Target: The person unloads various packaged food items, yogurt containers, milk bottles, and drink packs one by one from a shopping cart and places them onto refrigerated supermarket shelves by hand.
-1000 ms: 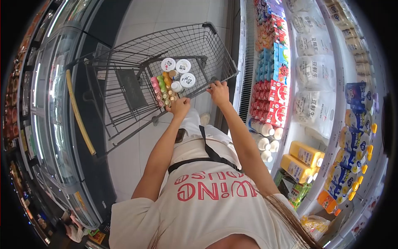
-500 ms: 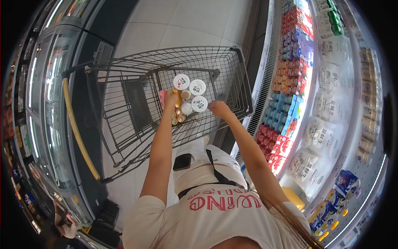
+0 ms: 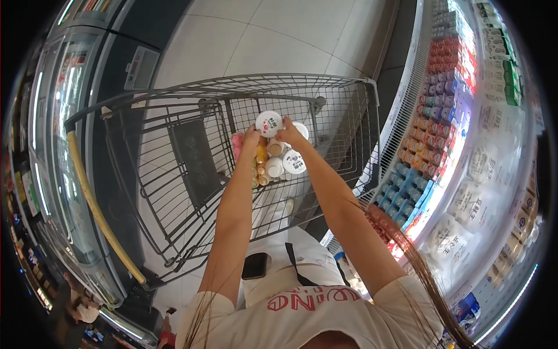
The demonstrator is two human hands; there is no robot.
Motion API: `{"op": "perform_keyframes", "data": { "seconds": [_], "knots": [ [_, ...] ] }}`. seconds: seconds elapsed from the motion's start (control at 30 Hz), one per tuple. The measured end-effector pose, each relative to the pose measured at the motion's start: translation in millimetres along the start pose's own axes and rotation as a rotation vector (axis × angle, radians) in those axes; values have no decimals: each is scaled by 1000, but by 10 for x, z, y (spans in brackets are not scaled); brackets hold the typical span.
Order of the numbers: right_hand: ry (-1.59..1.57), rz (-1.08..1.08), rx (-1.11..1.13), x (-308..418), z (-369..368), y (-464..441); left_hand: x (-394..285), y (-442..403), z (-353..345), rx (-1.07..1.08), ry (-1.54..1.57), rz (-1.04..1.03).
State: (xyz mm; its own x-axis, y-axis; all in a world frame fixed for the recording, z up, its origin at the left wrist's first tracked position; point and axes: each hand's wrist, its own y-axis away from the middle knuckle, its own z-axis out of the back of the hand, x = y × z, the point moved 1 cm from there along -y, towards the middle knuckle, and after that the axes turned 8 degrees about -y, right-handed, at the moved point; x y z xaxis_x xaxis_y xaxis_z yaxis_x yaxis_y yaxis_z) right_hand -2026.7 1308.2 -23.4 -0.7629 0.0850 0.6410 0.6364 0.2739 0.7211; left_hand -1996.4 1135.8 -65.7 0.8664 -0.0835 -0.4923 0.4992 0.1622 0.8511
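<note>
Both my hands reach into a grey wire shopping cart (image 3: 325, 110). A round tub with a white printed lid (image 3: 268, 123) sits between them. My left hand (image 3: 251, 137) is closed on its left edge, and my right hand (image 3: 287, 134) is closed on its right edge. Another white-lidded tub (image 3: 301, 131) is partly hidden behind my right hand, and a third tub (image 3: 294, 162) lies nearer me. Among them are a bottle with a tan cap (image 3: 275, 149), a white-capped bottle (image 3: 274, 167), a yellow item (image 3: 262, 152) and a pink item (image 3: 237, 143).
The cart's yellow handle (image 3: 99, 203) is at the left, near glass-fronted freezers (image 3: 64, 134). On the right, a refrigerated shelf holds blue packs of cups (image 3: 402, 189) and white bags (image 3: 447, 238). A phone (image 3: 256, 266) rests at my waist. Part of another person (image 3: 84, 308) shows lower left.
My right hand has moved left from the cart's near side to the top tub. My left hand has shifted to that tub's other edge. The view has also shifted.
</note>
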Motion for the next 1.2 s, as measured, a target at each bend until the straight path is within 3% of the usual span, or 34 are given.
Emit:
{"op": "perform_keyframes", "data": {
  "seconds": [0.03,0.13,0.17,0.23,0.33,0.47,0.57,0.67,0.7,0.8,0.93,1.03,1.2],
  "knots": [
    [-10,2,-12,48,-19,3,-36,7,7,13,33,19],
    [-9,40,-31,186,-11,19,-115,-43,-2,-83,55,-280],
    [-3,59,-38,231,17,48,-123,-64,8,-8,164,-303],
    [3,92,-74,309,65,212,-403,361,95,142,380,-337],
    [-28,111,-105,746,-22,529,-862,1021,98,111,528,-355],
    [-291,146,-91,1193,-113,1181,-1132,1543,188,174,404,-520],
    [-499,79,-68,1532,-41,1742,-1507,2118,191,308,342,-658],
    [-557,74,-82,1688,66,2312,-1690,2663,87,683,453,-557],
    [-554,107,-104,1787,80,2548,-1712,2709,58,793,434,-596],
    [-669,232,-75,1877,207,3243,-1741,3265,-241,796,412,-727],
    [-566,494,-47,1783,425,4220,-1712,3951,-645,1108,554,-659],
    [-240,790,-336,1654,336,4963,-1654,4464,-989,1265,562,-660],
    [-154,982,-456,1188,319,6086,-1393,5300,-1545,1449,447,-669]
  ]
}}
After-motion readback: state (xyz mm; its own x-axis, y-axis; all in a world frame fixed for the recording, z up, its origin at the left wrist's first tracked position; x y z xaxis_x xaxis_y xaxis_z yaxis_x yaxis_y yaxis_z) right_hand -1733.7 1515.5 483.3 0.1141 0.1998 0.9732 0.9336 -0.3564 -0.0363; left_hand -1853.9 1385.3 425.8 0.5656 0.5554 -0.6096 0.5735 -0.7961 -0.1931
